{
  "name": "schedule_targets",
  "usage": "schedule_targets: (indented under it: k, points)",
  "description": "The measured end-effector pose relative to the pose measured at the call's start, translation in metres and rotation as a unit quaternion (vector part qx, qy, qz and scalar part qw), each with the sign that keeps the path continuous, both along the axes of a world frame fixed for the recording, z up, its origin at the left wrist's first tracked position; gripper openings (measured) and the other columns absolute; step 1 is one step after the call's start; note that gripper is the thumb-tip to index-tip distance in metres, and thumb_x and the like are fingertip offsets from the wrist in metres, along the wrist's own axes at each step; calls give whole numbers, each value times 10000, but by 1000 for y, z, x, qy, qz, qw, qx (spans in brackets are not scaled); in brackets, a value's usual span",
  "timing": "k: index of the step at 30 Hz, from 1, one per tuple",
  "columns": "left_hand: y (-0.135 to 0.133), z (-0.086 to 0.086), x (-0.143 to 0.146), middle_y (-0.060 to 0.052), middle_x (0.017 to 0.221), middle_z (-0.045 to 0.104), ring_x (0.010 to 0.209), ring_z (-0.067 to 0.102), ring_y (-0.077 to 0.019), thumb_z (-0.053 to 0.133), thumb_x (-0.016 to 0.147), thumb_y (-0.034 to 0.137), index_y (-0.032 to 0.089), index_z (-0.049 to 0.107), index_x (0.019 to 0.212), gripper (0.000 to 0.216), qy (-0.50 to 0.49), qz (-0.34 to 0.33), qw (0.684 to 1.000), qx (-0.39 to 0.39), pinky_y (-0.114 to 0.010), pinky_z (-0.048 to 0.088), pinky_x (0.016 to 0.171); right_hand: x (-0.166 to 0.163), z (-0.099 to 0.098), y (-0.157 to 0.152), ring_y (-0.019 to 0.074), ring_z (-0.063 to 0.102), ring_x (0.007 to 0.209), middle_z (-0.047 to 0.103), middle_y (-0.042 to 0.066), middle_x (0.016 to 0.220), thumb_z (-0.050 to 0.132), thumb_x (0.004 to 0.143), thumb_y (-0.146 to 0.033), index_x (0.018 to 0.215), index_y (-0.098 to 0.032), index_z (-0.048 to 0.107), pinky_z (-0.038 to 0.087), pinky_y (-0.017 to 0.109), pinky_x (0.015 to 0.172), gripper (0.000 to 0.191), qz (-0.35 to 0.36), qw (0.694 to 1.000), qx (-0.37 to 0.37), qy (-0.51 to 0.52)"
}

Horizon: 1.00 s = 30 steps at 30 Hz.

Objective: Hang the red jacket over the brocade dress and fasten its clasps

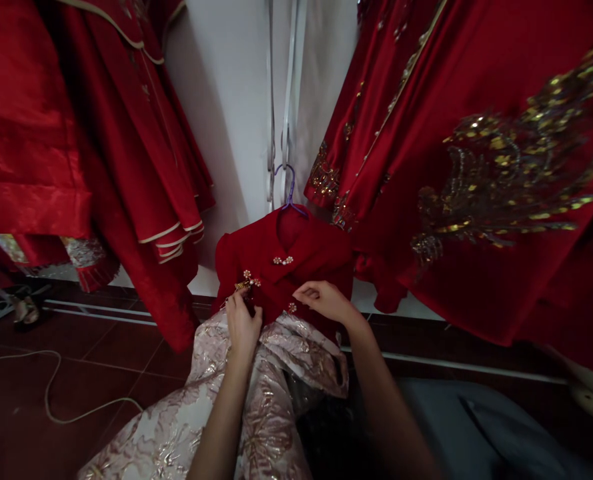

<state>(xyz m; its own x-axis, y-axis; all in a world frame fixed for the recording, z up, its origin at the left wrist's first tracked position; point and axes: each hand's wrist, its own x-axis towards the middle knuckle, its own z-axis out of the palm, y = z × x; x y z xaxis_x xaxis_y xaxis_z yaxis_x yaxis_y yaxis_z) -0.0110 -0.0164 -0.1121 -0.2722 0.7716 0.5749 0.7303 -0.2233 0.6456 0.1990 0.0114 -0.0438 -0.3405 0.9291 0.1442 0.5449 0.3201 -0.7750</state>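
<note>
A short red jacket (pixel 321 250) hangs in front of me on a purple hanger (pixel 290 190). Pearl-and-gold flower fasteners (pixel 283 261) decorate its front. My left hand (pixel 243 325) is at the jacket's lower left front, fingers bent onto the cloth just below a gold flower ornament (pixel 247 283), thumb set apart. My right hand (pixel 326 302) has its fingers curled together in a pinch over the lower right front, near a small flower button (pixel 292 307). Anything between those fingertips is too small to make out. Pale pink-and-gold brocade cloth (pixel 176 413) drapes below the jacket.
Red garments (pixel 141 133) hang at the left. On the right hangs a red garment with gold sequin embroidery (pixel 506 160). A white metal rail (pixel 270 87) runs down the wall. A cable (pixel 56 387) lies on the dark tiles, and a grey-blue surface (pixel 456 427) is at lower right.
</note>
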Motion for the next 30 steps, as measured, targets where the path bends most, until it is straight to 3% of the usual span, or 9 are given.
schedule_targets:
  k: [6,10,14,19,22,25,30]
  points:
    - [3,-8,-3,-71,876,510,848,506,-238,585,694,195,185,568,915,221,11,38,999,-4,-406,427,815,-1,-25,8,146,644,712,696,64,785,697,659,-283,913,-136,648,495,240,650,297,6,999,-38,-8]
    - [-4,-10,-5,-57,846,513,822,511,-220,581,702,191,189,554,861,161,-9,17,1000,12,-382,429,797,-8,-30,8,131,611,637,666,32,680,727,611,-271,788,-143,653,466,224,597,231,11,998,-43,-49]
    - [-8,-14,-9,-53,868,512,855,516,-211,600,697,209,193,522,816,143,-38,15,999,35,-363,426,806,-7,-24,4,129,587,619,643,16,656,750,573,-295,698,-161,637,447,220,558,216,36,997,4,-63]
    - [-7,-16,-8,6,738,529,689,530,-142,568,731,206,198,493,811,110,-78,-42,996,16,-275,432,698,-7,-5,-9,124,573,526,621,7,624,668,680,-345,795,-159,589,439,207,424,232,76,995,-61,27]
    - [-8,-15,-3,12,719,539,664,538,-126,548,760,227,195,510,830,86,-87,-57,995,13,-253,428,674,-17,8,-19,116,572,548,621,9,670,670,684,-372,820,-163,587,428,186,408,263,89,993,-37,65]
    - [-8,-15,1,7,734,560,663,550,-123,561,758,255,192,518,848,117,-85,-83,993,-4,-242,431,649,-38,7,-23,105,575,570,634,20,734,676,689,-366,821,-161,592,423,174,424,258,57,994,-4,90]
    - [-6,-17,-1,16,719,564,626,551,-116,596,722,255,186,509,937,242,-113,-94,989,1,-233,447,608,-71,-18,-14,91,546,469,648,28,714,667,701,-300,806,-148,605,418,194,416,195,-16,996,-35,83]
